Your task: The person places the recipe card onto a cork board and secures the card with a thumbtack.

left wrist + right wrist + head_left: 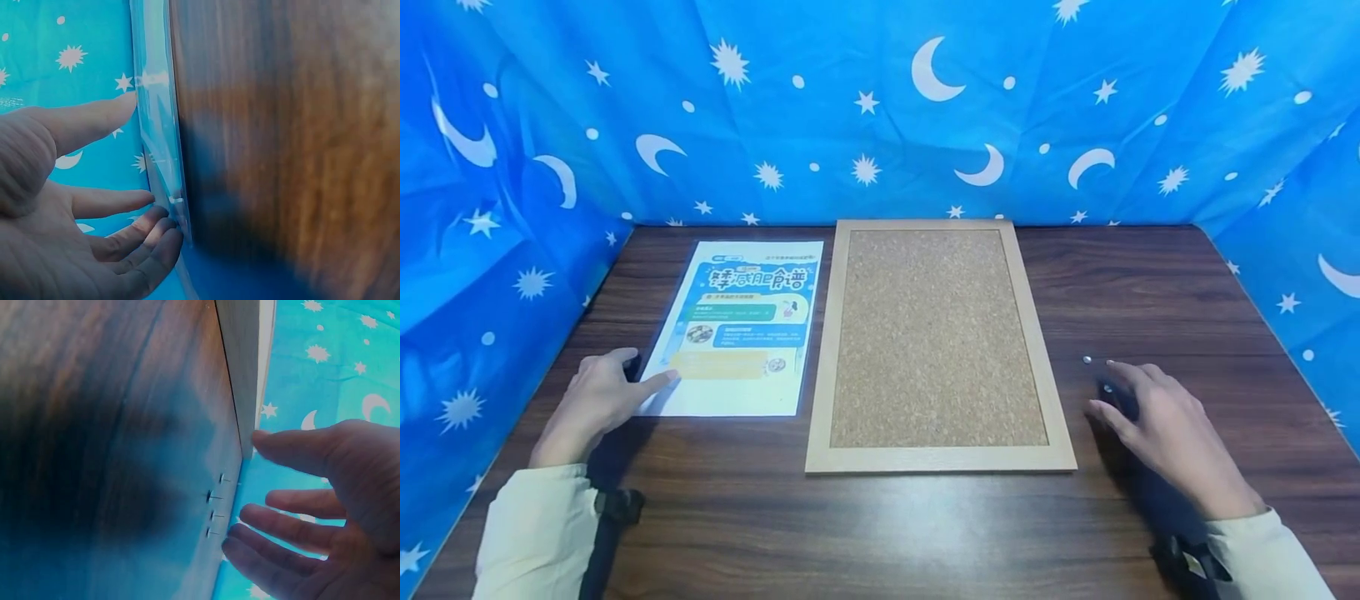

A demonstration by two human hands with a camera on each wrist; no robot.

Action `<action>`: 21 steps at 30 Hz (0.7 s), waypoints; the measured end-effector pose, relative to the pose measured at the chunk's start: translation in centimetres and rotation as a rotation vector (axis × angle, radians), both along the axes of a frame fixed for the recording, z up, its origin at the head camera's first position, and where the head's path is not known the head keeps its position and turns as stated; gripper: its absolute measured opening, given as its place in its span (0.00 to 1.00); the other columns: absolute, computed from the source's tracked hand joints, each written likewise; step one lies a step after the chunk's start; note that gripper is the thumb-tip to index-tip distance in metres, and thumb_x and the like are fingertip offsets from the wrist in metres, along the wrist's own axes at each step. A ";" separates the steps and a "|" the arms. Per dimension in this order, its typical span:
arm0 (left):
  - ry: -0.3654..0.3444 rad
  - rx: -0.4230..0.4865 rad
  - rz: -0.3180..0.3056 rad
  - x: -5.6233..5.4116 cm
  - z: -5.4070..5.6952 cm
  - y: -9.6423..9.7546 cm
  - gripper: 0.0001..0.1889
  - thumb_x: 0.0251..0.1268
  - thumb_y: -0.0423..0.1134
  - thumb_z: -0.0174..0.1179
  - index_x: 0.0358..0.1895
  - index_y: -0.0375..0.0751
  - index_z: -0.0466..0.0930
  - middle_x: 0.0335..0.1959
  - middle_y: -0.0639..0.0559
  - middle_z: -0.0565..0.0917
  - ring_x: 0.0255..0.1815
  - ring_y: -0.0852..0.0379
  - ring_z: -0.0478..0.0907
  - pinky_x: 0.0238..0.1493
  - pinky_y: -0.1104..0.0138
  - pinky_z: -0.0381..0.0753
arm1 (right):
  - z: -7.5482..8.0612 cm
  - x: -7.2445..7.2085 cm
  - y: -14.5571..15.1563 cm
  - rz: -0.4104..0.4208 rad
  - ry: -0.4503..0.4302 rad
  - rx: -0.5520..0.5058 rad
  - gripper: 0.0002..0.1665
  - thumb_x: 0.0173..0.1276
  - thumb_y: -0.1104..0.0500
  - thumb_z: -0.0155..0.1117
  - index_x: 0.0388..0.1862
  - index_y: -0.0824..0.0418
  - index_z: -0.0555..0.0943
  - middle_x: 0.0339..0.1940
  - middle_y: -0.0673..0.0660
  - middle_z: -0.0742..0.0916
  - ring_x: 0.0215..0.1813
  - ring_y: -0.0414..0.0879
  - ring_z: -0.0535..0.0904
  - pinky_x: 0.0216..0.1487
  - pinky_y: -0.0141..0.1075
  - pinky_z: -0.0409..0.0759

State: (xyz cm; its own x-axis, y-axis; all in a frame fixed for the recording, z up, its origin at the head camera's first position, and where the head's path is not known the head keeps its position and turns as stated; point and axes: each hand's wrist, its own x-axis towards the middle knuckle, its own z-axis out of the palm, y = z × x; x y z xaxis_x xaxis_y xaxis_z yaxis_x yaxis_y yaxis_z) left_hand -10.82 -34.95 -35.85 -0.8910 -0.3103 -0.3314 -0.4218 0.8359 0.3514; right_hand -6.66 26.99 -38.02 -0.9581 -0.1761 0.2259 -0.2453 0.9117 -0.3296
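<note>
4 pins [210, 497] lie beside the loosely curved right hand [1172, 433].

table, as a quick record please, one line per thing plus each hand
board: framed cork, flat on the table
sheet: printed, left of the board
pins: four seen, points up, right of the board
left hand: at the sheet's lower left corner, contact unclear
right hand: near the pins, gripping nothing
cloth: blue, moons and stars, behind the table
</note>
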 end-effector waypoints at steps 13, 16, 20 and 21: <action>-0.016 0.018 0.004 -0.6 0.1 -0.5 0.60 0.56 0.64 0.71 0.72 0.16 0.52 0.63 0.16 0.64 0.53 0.23 0.68 0.53 0.30 0.73 | 0.1 -1.3 0.7 -0.127 -0.230 -0.070 0.22 0.65 0.58 0.73 0.49 0.74 0.83 0.36 0.65 0.85 0.32 0.52 0.76 0.27 0.40 0.73; -0.033 0.014 0.035 -0.7 0.1 -0.4 0.59 0.56 0.64 0.71 0.72 0.17 0.53 0.63 0.17 0.64 0.54 0.23 0.68 0.53 0.30 0.73 | 0.1 -1.4 0.7 -0.128 -0.237 -0.069 0.22 0.65 0.57 0.73 0.49 0.75 0.83 0.36 0.65 0.85 0.32 0.52 0.76 0.27 0.39 0.72; -0.058 0.015 0.053 -0.9 0.1 -0.3 0.59 0.56 0.64 0.70 0.73 0.19 0.53 0.63 0.17 0.63 0.54 0.23 0.68 0.53 0.31 0.74 | 0.1 -1.6 0.9 -0.127 -0.231 -0.062 0.23 0.65 0.56 0.74 0.48 0.75 0.83 0.36 0.66 0.86 0.32 0.52 0.77 0.28 0.40 0.73; -0.063 0.021 0.055 -0.9 0.1 -0.3 0.59 0.56 0.64 0.70 0.72 0.19 0.53 0.62 0.17 0.64 0.54 0.24 0.68 0.52 0.31 0.74 | 0.1 -1.6 0.9 -0.126 -0.232 -0.061 0.23 0.65 0.56 0.74 0.48 0.75 0.83 0.36 0.65 0.86 0.32 0.52 0.77 0.28 0.39 0.73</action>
State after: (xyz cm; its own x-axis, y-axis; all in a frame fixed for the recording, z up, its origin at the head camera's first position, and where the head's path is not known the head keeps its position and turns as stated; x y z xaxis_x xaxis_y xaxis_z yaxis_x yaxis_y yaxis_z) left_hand -11.69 -35.23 -35.76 -0.8502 -0.3504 -0.3929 -0.4883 0.8037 0.3399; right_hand -8.24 27.87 -37.94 -0.9990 -0.0446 0.0041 -0.0422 0.9071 -0.4188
